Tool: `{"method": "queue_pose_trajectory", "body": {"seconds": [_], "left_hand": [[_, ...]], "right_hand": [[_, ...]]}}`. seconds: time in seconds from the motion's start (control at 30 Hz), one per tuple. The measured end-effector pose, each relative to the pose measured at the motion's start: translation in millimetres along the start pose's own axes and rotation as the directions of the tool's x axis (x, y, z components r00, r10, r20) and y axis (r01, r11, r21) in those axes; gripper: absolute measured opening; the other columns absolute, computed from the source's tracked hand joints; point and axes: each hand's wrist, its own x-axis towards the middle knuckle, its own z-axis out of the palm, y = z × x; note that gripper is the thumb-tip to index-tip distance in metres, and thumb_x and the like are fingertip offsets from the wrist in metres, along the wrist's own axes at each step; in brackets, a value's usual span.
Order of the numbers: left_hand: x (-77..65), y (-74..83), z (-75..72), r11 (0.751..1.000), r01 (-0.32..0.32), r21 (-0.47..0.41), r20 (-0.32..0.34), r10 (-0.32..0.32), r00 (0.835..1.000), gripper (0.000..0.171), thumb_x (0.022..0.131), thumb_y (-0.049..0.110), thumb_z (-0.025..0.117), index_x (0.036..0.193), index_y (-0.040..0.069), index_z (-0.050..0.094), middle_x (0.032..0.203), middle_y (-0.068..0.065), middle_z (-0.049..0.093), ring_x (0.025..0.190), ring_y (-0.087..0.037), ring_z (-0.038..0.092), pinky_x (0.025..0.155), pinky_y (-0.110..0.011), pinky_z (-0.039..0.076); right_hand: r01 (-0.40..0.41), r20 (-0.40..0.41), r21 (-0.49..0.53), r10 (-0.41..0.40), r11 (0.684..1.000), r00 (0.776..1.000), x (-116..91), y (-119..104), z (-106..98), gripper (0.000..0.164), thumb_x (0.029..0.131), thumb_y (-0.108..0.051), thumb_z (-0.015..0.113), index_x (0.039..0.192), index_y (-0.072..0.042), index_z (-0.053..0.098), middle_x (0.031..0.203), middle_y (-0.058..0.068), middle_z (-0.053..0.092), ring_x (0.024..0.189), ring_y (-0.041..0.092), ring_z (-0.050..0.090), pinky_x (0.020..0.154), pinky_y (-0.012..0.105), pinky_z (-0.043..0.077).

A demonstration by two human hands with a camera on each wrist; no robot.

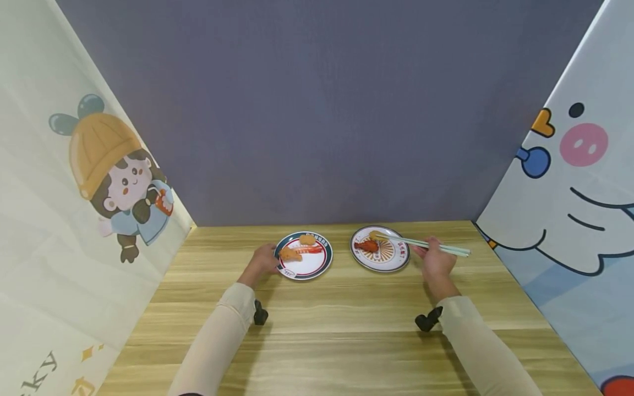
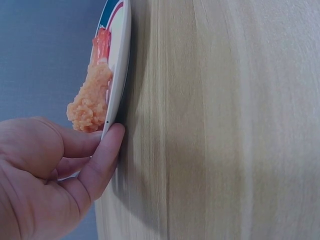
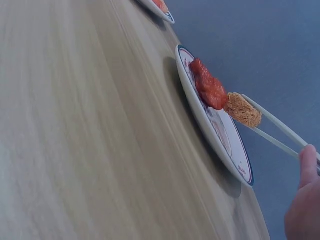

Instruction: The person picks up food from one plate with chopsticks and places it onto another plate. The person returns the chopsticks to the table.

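My left hand [image 1: 262, 258] pinches the left edge of a teal-rimmed plate [image 1: 302, 270] between thumb and fingers. On that plate lie a breaded drumstick [image 2: 91, 100], a golden nugget [image 1: 307, 240] and a red-and-white shrimp-like piece [image 1: 311, 249]. Held in my right hand [image 1: 437, 261], a pair of pale green chopsticks [image 1: 421, 243] reaches left over a second plate [image 1: 391, 264]. Their tips lie on either side of a brown breaded nugget [image 3: 243, 110]. Beside it is a glossy red-brown chicken piece [image 3: 207, 86]. Whether the nugget touches the plate, I cannot tell.
Both plates stand near the back of a wood-grain table [image 1: 337, 341], with a gap between them. A grey-purple panel [image 1: 327, 110] rises behind. Cartoon-printed sheets flank the table at the left [image 1: 44, 220] and right [image 1: 569, 231].
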Motion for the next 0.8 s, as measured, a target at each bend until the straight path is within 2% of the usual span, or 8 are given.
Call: {"method": "queue_pose_trajectory", "body": {"seconds": [0.17, 0.23, 0.33, 0.47, 0.6, 0.8], "left_hand": [[-2.1, 2.0, -1.2, 0.999, 0.021, -0.024, 0.003, -0.021, 1.0, 0.067, 0.078, -0.005, 0.065, 0.143, -0.008, 0.051, 0.138, -0.03, 0.059, 0.111, -0.036, 0.064, 0.071, -0.03, 0.062], [0.2, -0.6, -0.3, 0.999, 0.014, -0.031, -0.001, -0.014, 1.0, 0.067, 0.076, -0.005, 0.065, 0.141, -0.009, 0.051, 0.136, -0.031, 0.06, 0.105, -0.036, 0.065, 0.066, -0.028, 0.061], [0.4, -0.3, -0.4, 0.999, 0.028, -0.042, 0.007, -0.028, 1.0, 0.066, 0.077, -0.005, 0.063, 0.142, -0.009, 0.051, 0.136, -0.031, 0.059, 0.105, -0.036, 0.065, 0.066, -0.028, 0.061], [-2.7, 1.6, -0.3, 1.0, 0.027, -0.014, 0.001, -0.027, 1.0, 0.068, 0.077, -0.005, 0.064, 0.143, -0.009, 0.05, 0.137, -0.03, 0.06, 0.109, -0.036, 0.064, 0.068, -0.028, 0.061], [-4.9, 2.8, 0.1, 1.0, 0.027, -0.017, -0.008, -0.027, 1.0, 0.068, 0.076, -0.006, 0.064, 0.143, -0.009, 0.05, 0.135, -0.029, 0.061, 0.106, -0.034, 0.064, 0.064, -0.025, 0.059], [-8.5, 6.6, -1.7, 0.999, 0.027, -0.019, -0.016, -0.027, 1.0, 0.067, 0.077, -0.005, 0.066, 0.142, -0.009, 0.051, 0.134, -0.03, 0.061, 0.105, -0.035, 0.065, 0.061, -0.025, 0.059]], "right_hand": [[0.024, 0.008, 0.037, -0.024, 0.999, 1.0, -0.9, -1.6, -2.1, 0.011, 0.103, -0.009, 0.053, 0.096, -0.002, 0.059, 0.068, 0.002, 0.069, 0.054, 0.012, 0.071, 0.058, 0.022, 0.062], [0.033, 0.024, 0.034, -0.034, 0.999, 0.999, -1.4, -2.1, -2.2, 0.011, 0.103, -0.009, 0.052, 0.097, -0.002, 0.058, 0.067, 0.002, 0.07, 0.055, 0.011, 0.071, 0.057, 0.023, 0.062], [0.028, 0.043, 0.01, -0.028, 1.0, 0.999, -0.8, -2.3, -2.4, 0.013, 0.104, -0.011, 0.052, 0.099, -0.001, 0.058, 0.066, 0.001, 0.07, 0.055, 0.011, 0.071, 0.057, 0.023, 0.062], [0.014, 0.046, -0.002, -0.014, 1.0, 0.999, -0.7, -1.4, -2.0, 0.016, 0.104, -0.015, 0.053, 0.101, 0.0, 0.059, 0.066, 0.001, 0.07, 0.057, 0.012, 0.072, 0.059, 0.023, 0.063], [0.016, 0.064, 0.01, -0.016, 1.0, 0.998, -3.1, 0.3, 0.0, 0.016, 0.104, -0.014, 0.054, 0.099, 0.0, 0.061, 0.068, 0.001, 0.07, 0.059, 0.013, 0.072, 0.058, 0.024, 0.063], [0.037, 0.134, -0.007, -0.035, 0.999, 0.99, -11.2, 3.7, 8.8, 0.017, 0.104, -0.01, 0.052, 0.092, -0.003, 0.062, 0.067, 0.003, 0.07, 0.057, 0.013, 0.072, 0.056, 0.023, 0.062]]}}
